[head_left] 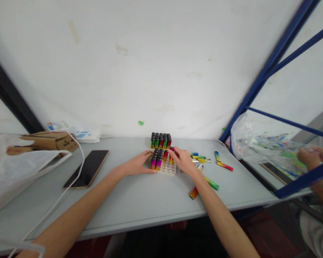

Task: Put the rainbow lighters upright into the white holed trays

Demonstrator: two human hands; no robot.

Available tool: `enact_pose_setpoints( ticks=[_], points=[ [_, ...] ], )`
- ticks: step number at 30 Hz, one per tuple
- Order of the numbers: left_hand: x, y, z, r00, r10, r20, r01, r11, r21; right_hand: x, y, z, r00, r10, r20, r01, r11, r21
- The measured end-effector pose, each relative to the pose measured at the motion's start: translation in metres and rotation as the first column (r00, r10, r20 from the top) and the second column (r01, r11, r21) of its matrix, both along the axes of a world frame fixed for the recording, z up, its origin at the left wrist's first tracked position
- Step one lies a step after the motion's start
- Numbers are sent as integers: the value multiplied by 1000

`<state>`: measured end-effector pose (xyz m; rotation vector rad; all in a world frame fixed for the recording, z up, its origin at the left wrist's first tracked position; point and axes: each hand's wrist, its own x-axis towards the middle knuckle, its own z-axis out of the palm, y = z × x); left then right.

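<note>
A white slotted tray [169,167] partly filled with upright rainbow-coloured lighters [157,159] sits mid-table. My left hand [139,165] rests against the tray's left side, fingers curled along it. My right hand [183,160] is closed on a lighter [171,150] standing at the tray's far right part. A second, full block of lighters [160,141] stands behind near the wall. Loose lighters [220,162] lie scattered on the table to the right of my right hand.
A black phone [87,168] with a white cable [70,182] lies to the left, beside a cardboard box [51,141], a power strip [84,135] and a white plastic bag [13,172]. Right, behind a blue frame [298,179], another person's hands [310,157] handle a clear bag [258,143].
</note>
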<state>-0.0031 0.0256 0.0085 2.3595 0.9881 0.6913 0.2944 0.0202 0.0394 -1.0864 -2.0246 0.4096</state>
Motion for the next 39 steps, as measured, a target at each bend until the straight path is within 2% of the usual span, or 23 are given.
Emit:
enact_pose_setpoints(
  ticks=[4, 8, 10, 12, 14, 16, 18, 20, 24, 27, 30, 32, 34, 39],
  points=[
    [0, 0, -1, 1000, 2, 3, -2, 1000, 12, 9, 2, -1, 984, 72, 162, -55, 993, -107],
    [-1, 1, -2, 1000, 7, 2, -7, 1000, 6, 9, -1, 5, 930, 122, 347, -84, 989, -123],
    [-1, 0, -2, 1000, 7, 4, -7, 1000, 4, 4, -3, 8, 901, 82, 426, -54, 995, -78],
    [-1, 1, -2, 1000, 9, 1, -9, 1000, 4, -2, -5, 9, 874, -13, 485, 29, 999, -27],
    [-1, 2, -2, 1000, 11, -2, -11, 1000, 5, -7, -6, 6, 863, -48, 503, 79, 996, -40],
    [-1, 2, -3, 1000, 9, -5, -8, 1000, 6, -8, -6, 3, 890, 28, 455, 20, 995, -101],
    [-1, 3, -2, 1000, 10, -10, -10, 1000, 5, -2, -4, 3, 930, 98, 354, -68, 993, -98],
    [-1, 3, -2, 1000, 16, -24, -16, 1000, -4, 16, 0, 5, 969, 44, 243, -44, 999, -6],
    [-1, 4, -3, 998, 34, -61, -35, 999, -14, 86, 7, 7, 969, -233, 78, 218, 962, 166],
    [-1, 6, -5, 997, 36, -69, -38, 999, -20, 150, 4, -9, 929, -335, 158, 300, 931, 208],
    [0, 7, -6, 997, 40, -60, -41, 999, -17, 195, -5, -40, 885, -353, 303, 329, 936, 127],
    [0, 7, -5, 997, 34, -63, -35, 999, -12, 207, -9, -57, 866, -362, 345, 354, 931, 87],
    [0, 7, -3, 997, 30, -70, -31, 999, -11, 209, -11, -65, 871, -368, 326, 361, 929, 82],
    [1, 5, 0, 997, 42, -71, -43, 999, -8, 196, -14, -55, 928, -345, 145, 337, 939, 71]
  ],
)
